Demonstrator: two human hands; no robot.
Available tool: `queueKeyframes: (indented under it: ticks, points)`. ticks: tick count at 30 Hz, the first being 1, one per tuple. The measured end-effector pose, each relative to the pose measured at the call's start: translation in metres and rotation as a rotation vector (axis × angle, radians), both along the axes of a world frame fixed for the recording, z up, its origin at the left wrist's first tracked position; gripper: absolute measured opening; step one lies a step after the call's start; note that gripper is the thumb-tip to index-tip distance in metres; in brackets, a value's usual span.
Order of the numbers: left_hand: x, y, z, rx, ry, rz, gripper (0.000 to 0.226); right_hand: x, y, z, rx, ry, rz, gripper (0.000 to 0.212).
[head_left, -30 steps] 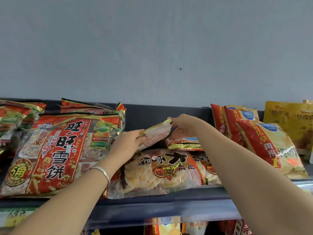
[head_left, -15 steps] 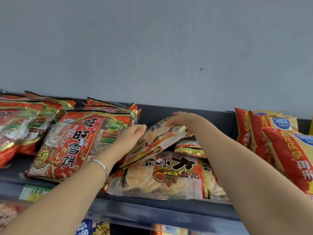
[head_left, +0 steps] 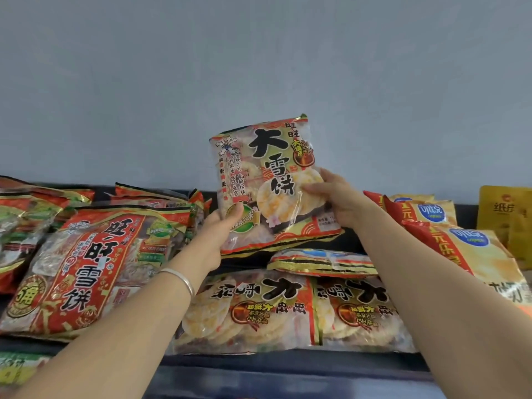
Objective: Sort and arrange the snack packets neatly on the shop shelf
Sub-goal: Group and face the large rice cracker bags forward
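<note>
A rice cracker packet [head_left: 267,174] with big black characters stands upright above the shelf, its printed face toward me. My left hand [head_left: 218,234] grips its lower left corner, thumb on the front. Its right edge is held by my right hand [head_left: 336,200]. Below it, two more packets of the same kind [head_left: 259,309] lie flat and upside down side by side on the dark shelf [head_left: 288,367]. A further one [head_left: 322,263] lies behind them.
A large red rice cracker bag [head_left: 83,272] lies flat at the left, with more red bags stacked behind it and further left. Red-and-yellow packets [head_left: 466,249] lean at the right, a yellow pouch [head_left: 506,211] behind them. A grey wall rises behind the shelf.
Both hands have lifted the packet off the pile and turned it upright to face me. The view has shifted slightly leftward.
</note>
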State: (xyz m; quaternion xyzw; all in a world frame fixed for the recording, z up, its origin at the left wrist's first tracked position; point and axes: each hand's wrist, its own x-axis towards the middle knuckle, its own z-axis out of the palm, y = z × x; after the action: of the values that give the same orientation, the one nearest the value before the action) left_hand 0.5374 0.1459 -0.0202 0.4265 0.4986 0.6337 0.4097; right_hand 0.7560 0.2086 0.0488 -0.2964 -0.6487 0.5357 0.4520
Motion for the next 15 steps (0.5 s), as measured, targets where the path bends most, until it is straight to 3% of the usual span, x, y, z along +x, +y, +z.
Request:
queueKeyframes:
  ticks: [7, 11, 15]
  points:
    - [0.008, 0.005, 0.004, 0.218, 0.040, 0.060, 0.026, -0.004, 0.010, -0.007, -0.027, -0.108, -0.050, 0.037]
    - [0.004, 0.007, 0.011, 0.243, 0.128, 0.113, 0.034, -0.011, 0.018, -0.005, -0.059, -0.094, -0.093, 0.050]
    - [0.005, 0.021, 0.017, 0.268, 0.155, 0.196, 0.056, -0.013, 0.026, -0.002, 0.017, -0.072, -0.193, 0.059]
